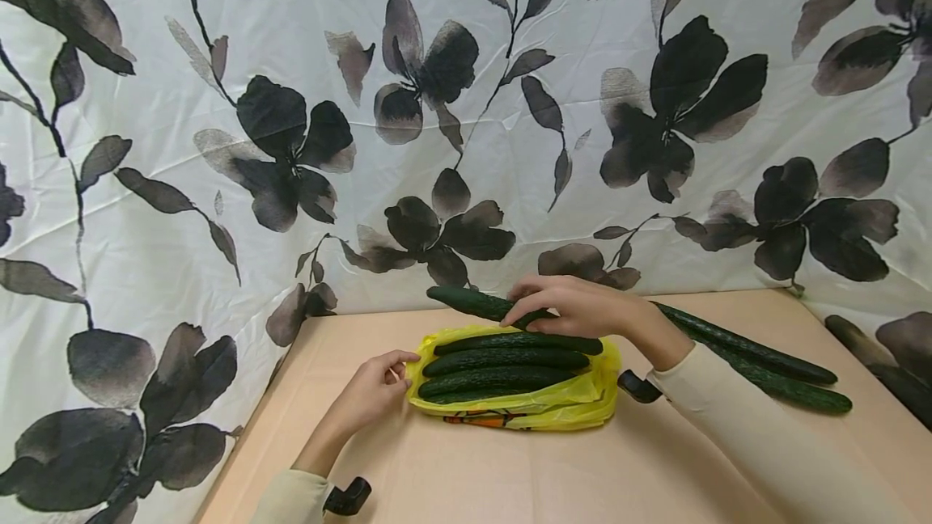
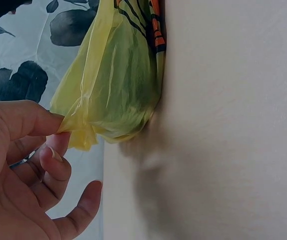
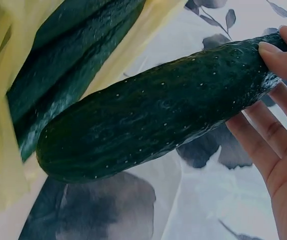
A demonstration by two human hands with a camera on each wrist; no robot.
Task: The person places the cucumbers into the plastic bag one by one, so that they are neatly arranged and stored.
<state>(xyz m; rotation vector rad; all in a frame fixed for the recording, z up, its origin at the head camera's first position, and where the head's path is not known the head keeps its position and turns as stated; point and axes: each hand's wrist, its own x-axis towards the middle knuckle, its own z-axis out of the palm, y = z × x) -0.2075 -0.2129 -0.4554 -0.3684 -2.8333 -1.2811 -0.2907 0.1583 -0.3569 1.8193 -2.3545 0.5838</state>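
Note:
A yellow plastic bag (image 1: pixel 575 404) lies on the tan table (image 1: pixel 510 475) with several dark green cucumbers (image 1: pixel 506 360) in it. My left hand (image 1: pixel 373 391) pinches the bag's left edge (image 2: pixel 76 131) between thumb and fingers. My right hand (image 1: pixel 575 307) grips another cucumber (image 1: pixel 469 302) just above the bag's far side, its free end pointing left. In the right wrist view that cucumber (image 3: pixel 153 107) fills the frame, with my fingers (image 3: pixel 273 130) curled under it and the bag's cucumbers (image 3: pixel 63 70) beyond.
Two more long cucumbers (image 1: pixel 757 358) lie on the table to the right, behind my right forearm. A white curtain with dark flowers (image 1: pixel 437 120) hangs close behind and to the left of the table.

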